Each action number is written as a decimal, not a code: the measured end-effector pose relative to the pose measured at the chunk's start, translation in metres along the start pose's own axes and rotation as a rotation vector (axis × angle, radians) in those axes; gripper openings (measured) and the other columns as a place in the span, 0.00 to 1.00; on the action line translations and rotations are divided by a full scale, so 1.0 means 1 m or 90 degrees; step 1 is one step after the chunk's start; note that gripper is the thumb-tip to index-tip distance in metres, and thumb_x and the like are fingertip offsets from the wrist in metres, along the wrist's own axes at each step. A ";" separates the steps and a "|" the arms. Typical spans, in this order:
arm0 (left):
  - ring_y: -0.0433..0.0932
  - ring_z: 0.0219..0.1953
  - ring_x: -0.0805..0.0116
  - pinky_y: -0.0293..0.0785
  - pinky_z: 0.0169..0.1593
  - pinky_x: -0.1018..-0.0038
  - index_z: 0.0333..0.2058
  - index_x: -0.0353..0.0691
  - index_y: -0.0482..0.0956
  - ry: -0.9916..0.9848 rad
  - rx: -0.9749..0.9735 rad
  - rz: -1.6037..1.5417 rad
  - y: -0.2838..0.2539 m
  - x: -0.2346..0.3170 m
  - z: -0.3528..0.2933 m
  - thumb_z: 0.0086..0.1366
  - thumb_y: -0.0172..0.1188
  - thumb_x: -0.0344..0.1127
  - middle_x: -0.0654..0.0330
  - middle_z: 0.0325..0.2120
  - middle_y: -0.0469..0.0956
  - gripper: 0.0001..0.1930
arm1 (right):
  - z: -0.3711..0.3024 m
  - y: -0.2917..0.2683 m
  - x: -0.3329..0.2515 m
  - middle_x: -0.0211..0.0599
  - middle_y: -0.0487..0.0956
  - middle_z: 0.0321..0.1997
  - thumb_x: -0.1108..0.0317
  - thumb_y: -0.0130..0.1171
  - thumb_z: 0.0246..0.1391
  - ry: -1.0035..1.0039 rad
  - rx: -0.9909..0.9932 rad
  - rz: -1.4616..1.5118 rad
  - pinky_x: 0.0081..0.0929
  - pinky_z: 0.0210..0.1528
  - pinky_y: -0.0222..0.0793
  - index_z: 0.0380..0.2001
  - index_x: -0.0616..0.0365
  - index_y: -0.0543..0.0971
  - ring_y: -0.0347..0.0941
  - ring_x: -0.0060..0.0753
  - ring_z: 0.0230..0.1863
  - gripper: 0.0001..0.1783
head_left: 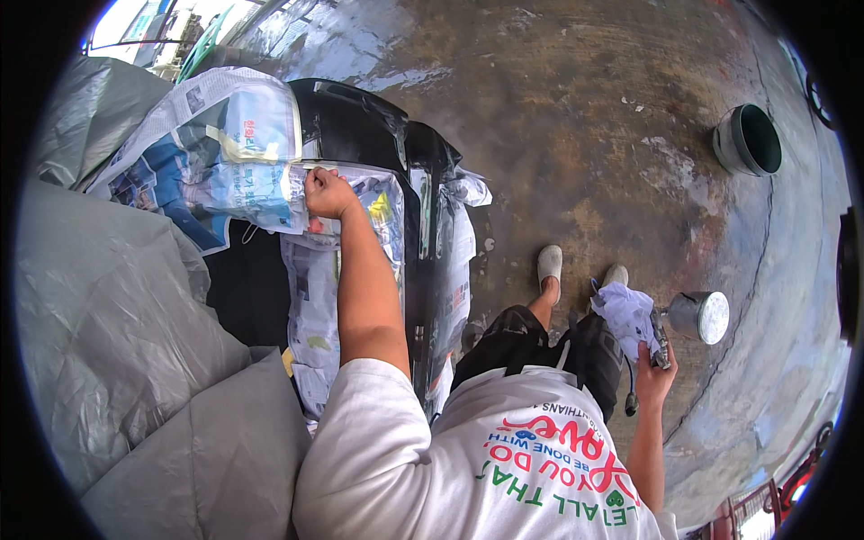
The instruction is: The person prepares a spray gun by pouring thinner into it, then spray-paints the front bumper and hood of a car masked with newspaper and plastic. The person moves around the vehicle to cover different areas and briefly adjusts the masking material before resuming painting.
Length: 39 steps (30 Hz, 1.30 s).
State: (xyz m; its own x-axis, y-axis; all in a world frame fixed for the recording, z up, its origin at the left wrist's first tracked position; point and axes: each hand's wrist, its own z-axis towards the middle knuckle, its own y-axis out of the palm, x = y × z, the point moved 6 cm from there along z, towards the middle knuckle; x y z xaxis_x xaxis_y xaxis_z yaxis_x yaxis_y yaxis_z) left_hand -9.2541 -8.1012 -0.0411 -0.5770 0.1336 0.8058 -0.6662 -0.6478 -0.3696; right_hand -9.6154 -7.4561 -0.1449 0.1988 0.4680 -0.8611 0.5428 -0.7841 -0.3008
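Observation:
My left hand is closed, with its fingers curled at the edge of a newspaper sheet that covers a black car panel. More newspaper covers the strip beneath my left forearm. Low on the right, my right hand grips what looks like a spray gun with a silver cup attached. A crumpled whitish cloth or plastic bunches against it, also by my right fingers. A dark hose end hangs beside my leg.
Grey plastic sheeting drapes over the left side. A glossy black edge runs between the newspaper and the stained concrete floor. A dark-lined bucket stands at the far right. My feet are on the floor in the middle.

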 end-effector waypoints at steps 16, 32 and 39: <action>0.81 0.18 0.71 0.78 0.20 0.75 0.40 0.30 0.86 -0.035 -0.032 0.056 -0.003 0.011 -0.009 0.68 0.59 0.34 0.54 0.23 0.86 0.13 | -0.011 0.003 -0.001 0.20 0.77 0.29 0.71 0.66 0.62 -0.015 -0.003 -0.020 0.18 0.26 0.62 0.50 0.61 0.80 0.67 0.13 0.25 0.14; 0.81 0.22 0.51 0.75 0.31 0.59 0.27 0.34 0.83 0.181 -0.117 0.215 -0.017 -0.007 0.018 0.64 0.58 0.39 0.50 0.20 0.82 0.14 | -0.016 0.012 -0.005 0.21 0.77 0.26 0.68 0.68 0.62 0.043 -0.003 0.011 0.19 0.26 0.61 0.41 0.61 0.80 0.67 0.13 0.23 0.09; 0.80 0.26 0.46 0.74 0.34 0.55 0.30 0.35 0.80 0.355 -0.257 0.278 -0.052 -0.021 0.003 0.65 0.56 0.37 0.48 0.24 0.82 0.11 | -0.013 0.021 -0.008 0.22 0.78 0.29 0.70 0.67 0.62 0.042 -0.029 0.037 0.18 0.28 0.62 0.44 0.61 0.80 0.67 0.13 0.26 0.10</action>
State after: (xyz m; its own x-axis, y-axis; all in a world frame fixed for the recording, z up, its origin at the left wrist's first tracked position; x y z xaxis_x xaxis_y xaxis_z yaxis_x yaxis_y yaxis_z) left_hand -9.2060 -8.0727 -0.0372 -0.9037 0.3538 0.2412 -0.3842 -0.4213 -0.8215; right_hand -9.5955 -7.4709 -0.1388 0.2836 0.4493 -0.8472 0.5651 -0.7921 -0.2309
